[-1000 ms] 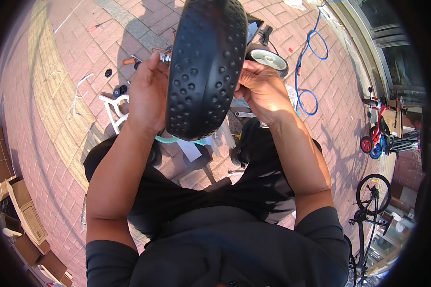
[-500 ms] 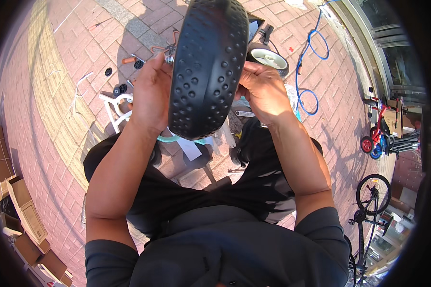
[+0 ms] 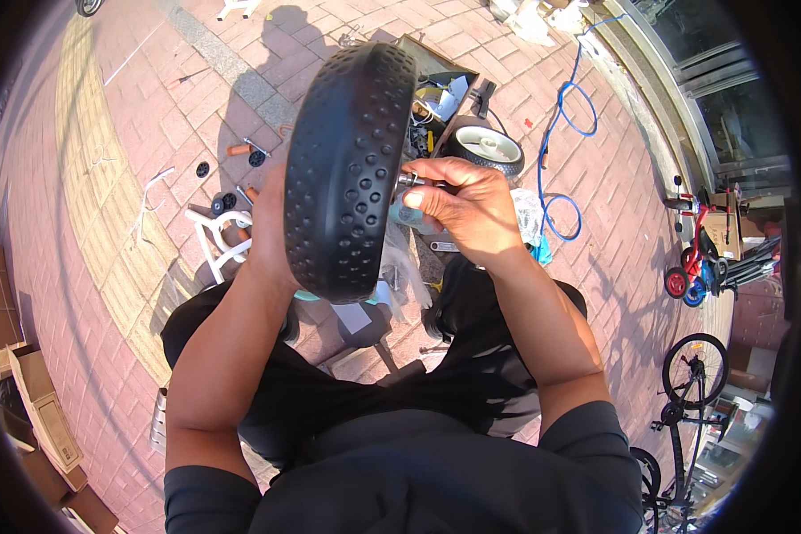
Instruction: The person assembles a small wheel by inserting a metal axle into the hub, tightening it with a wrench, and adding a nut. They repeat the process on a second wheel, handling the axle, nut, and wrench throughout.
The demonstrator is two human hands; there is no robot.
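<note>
A black wheel (image 3: 351, 178) with a knobbly tread stands upright between my hands, above my knees. My left hand (image 3: 271, 236) grips its left side, the fingers mostly hidden behind the tyre. On the other side, my right hand (image 3: 472, 209) pinches a small metal axle end (image 3: 409, 180) that sticks out from the hub; the hub itself is out of sight. Below the wheel lie a white sheet of paper (image 3: 352, 317) and some clear plastic wrap (image 3: 405, 271). A second wheel (image 3: 487, 148), with a white rim, rests on the ground beyond my right hand.
Past the wheel is a box of parts (image 3: 445, 98). A blue hose (image 3: 556, 133) loops over the brick paving at right. To the left lie a white tubular frame (image 3: 212, 238), an orange-handled tool (image 3: 240, 149) and small black discs. Cardboard boxes (image 3: 49, 409) and a bicycle (image 3: 681, 400) stand at the sides.
The wheel has come lower and to the left, turning slightly. My right hand has drawn out from its side, and the metal axle end now shows between its fingers.
</note>
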